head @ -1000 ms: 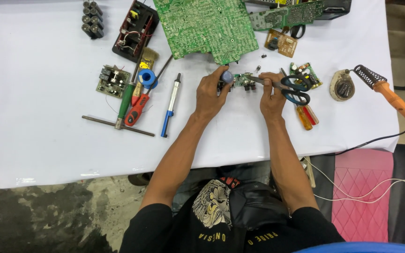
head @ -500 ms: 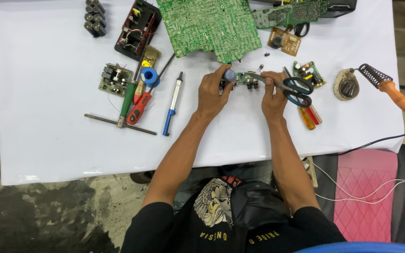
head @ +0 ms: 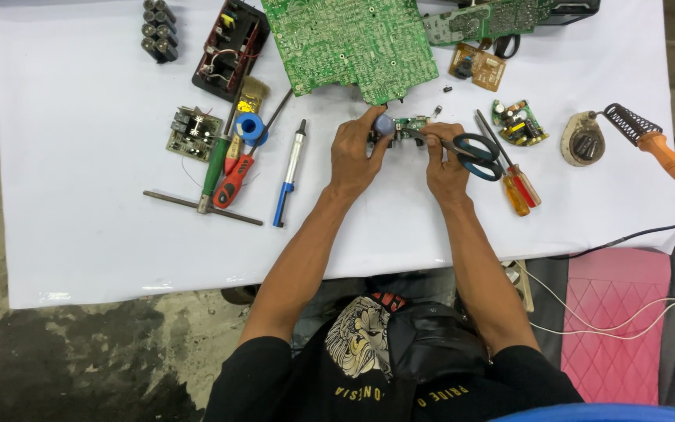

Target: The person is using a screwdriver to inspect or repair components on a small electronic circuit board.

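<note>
My left hand (head: 356, 150) grips a small green circuit board (head: 405, 126) with a blue-grey capacitor on it, holding it just above the white table (head: 87, 227). My right hand (head: 445, 160) holds black-handled scissors (head: 470, 148), whose blades point left onto the small board. Both hands meet right below the large green circuit board (head: 349, 43).
Left of my hands lie a blue desoldering pump (head: 288, 176), red pliers (head: 234, 178), a green screwdriver (head: 215, 168), a blue tape roll (head: 249, 127) and a metal T-wrench (head: 201, 207). Two screwdrivers (head: 519, 187), a small board (head: 517, 121) and an orange soldering iron (head: 662, 152) lie right.
My hands stay together on the small board; only the camera view has shifted slightly.
</note>
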